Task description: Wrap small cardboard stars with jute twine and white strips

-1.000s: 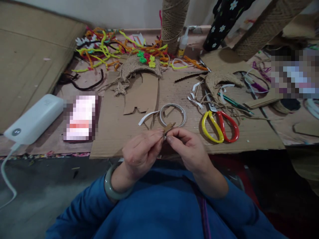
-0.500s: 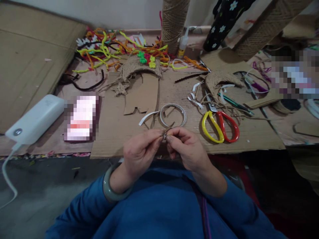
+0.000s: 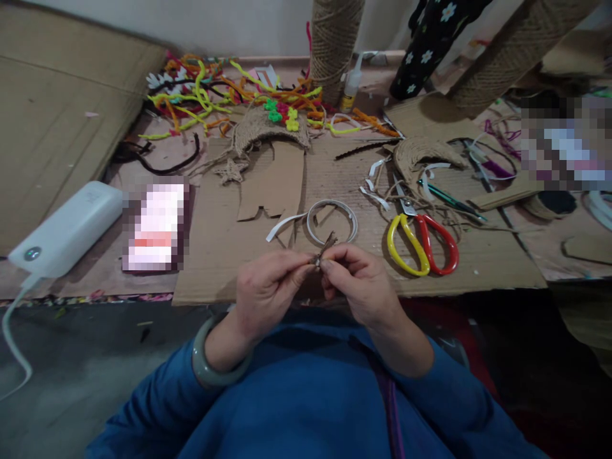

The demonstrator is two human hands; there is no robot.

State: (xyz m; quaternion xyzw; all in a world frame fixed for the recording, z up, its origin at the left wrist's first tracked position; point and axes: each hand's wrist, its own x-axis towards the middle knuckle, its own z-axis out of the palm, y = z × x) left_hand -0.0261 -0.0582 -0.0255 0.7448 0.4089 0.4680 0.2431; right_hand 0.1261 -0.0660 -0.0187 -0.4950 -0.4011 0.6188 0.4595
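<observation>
Both hands are meeting at centre, just near of the cardboard sheet [image 3: 229, 248]. The left hand [image 3: 268, 292] and right hand [image 3: 359, 287] are each pinching a small brown cardboard strip [image 3: 326, 245] between thumb and forefinger tips, fingers narrow and closed on it. The strip is sticking up out of the pinch, its long axis tilting from near-left to far-right, free end pointing away toward the white tape ring [image 3: 332, 221]; the lower end is hiding between the fingertips. The strip is hovering above the near edge of the sheet, just near of the ring. A grey-green bangle [image 3: 210, 366] is sitting on the left wrist, blue sleeves [image 3: 306, 401] below. Right of the hands, scissors with one yellow and one red handle [image 3: 423, 245] are lying on the sheet, blades pointing far. At far centre a jute-wrapped half-disc with green, red and yellow flowers [image 3: 270, 126] is lying just near of a pile of coloured pipe cleaners [image 3: 215, 95], a small twine star [image 3: 230, 169] beside it. A white power bank [image 3: 64, 228] is lying at left, well apart from the hands. A twine-wrapped post [image 3: 335, 44] is standing at far centre with a glue bottle [image 3: 350, 88] just right of it.
</observation>
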